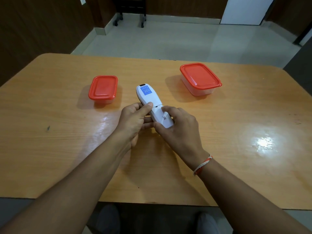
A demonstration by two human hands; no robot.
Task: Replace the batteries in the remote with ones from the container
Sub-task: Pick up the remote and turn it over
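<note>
The right hand grips the near end of the remote, thumb on its back cover; the left hand clasps the middle. The remote's long axis points away, above the table, between two lidded containers.

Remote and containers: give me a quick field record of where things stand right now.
remote: white, back side up, held above the table between both hands
left hand: grips the remote's middle, thumb on its back
right hand: grips the near end, over the battery cover
battery cover: appears still on
small container: left of the remote, red lid on
large container: right of the remote, red lid on
batteries: none visible
</note>
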